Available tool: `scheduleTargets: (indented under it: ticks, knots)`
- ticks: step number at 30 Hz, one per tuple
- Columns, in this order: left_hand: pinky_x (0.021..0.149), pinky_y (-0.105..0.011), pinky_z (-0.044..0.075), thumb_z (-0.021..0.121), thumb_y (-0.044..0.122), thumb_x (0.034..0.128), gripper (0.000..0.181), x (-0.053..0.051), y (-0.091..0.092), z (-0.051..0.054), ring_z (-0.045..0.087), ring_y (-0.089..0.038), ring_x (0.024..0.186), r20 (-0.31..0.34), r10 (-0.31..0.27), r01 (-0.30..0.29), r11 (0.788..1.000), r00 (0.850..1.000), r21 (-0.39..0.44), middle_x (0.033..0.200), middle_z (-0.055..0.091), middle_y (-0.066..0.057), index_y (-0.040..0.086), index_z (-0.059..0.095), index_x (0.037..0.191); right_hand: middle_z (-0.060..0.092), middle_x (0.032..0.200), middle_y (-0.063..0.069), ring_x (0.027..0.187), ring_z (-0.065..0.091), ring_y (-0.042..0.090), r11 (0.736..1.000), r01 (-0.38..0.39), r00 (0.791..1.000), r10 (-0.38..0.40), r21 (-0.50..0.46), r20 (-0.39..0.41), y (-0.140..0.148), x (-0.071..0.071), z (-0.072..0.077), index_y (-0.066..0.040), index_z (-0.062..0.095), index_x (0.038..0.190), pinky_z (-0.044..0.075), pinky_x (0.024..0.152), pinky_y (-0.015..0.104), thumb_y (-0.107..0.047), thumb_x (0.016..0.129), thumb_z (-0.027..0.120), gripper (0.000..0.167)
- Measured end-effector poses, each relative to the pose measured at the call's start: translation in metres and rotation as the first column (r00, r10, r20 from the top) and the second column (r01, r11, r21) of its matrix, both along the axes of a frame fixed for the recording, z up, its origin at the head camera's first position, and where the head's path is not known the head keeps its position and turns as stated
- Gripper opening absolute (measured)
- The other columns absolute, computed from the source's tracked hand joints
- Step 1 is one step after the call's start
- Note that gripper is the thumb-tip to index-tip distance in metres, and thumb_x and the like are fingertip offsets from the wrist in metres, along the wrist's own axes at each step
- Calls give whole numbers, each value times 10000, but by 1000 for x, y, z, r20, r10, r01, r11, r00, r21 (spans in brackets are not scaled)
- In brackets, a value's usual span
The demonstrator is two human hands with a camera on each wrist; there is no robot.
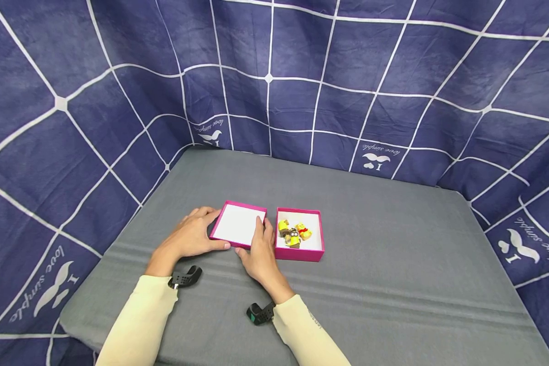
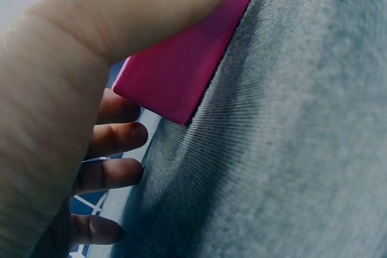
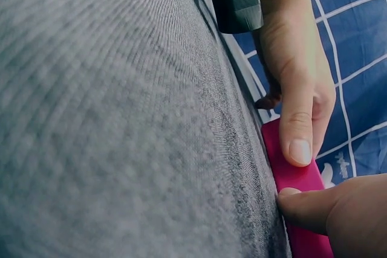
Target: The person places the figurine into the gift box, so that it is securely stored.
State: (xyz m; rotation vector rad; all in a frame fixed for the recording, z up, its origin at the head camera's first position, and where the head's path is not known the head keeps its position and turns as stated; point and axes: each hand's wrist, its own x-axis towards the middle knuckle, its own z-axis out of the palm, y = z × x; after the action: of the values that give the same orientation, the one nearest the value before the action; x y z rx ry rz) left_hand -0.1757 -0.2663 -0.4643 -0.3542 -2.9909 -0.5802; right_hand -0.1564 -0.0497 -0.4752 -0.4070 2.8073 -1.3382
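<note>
A shallow pink box lid [image 1: 240,223] lies on the grey cloth with its white inside facing up. My left hand [image 1: 189,236] holds its left end, the thumb pressed to the near side wall and the fingers spread around the left edge. From the right, my right hand [image 1: 262,256] holds the lid too, its thumb on the near wall and its fingers over the right edge. Both thumbs show on the pink wall [image 3: 275,149] in the right wrist view. Right beside the lid stands an open pink box [image 1: 298,254] with small yellow figures [image 1: 294,237] inside.
A grey cloth [image 1: 393,264] covers the table, with creases running across its front part. Behind and at the sides hangs a blue curtain [image 1: 302,101] with white grid lines. Black bands [image 1: 185,277] sit at both wrists.
</note>
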Motion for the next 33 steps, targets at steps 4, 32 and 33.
scheduleTargets:
  ticks: [4,32,33]
  knots:
    - [983,-570,430,771,742,664,1058,0,0,0,515,-312,1243,-6,2,-2,1000,1000,-2,1368,560,-121,91,518,1459,188,1612,245,1491,244,351,1000,-3,1000,3,1,-9,0,1,0,-18,188,1587,284,1208,476,-113,862,783,943]
    - [1079,-575,396,826,705,633,1111,8,-3,17,471,-320,1326,-112,49,-30,986,993,167,1436,502,-99,137,449,1510,176,1664,141,1506,292,256,997,10,994,-17,-71,-110,2,6,19,-41,113,1606,311,1200,420,-156,860,794,1016]
    - [1076,-584,394,827,703,634,1116,8,-3,18,469,-326,1324,-122,46,-24,985,991,173,1437,498,-105,132,443,1513,181,1663,138,1506,294,253,997,15,993,-24,-79,-116,2,6,20,-39,112,1605,314,1199,421,-155,857,797,1021]
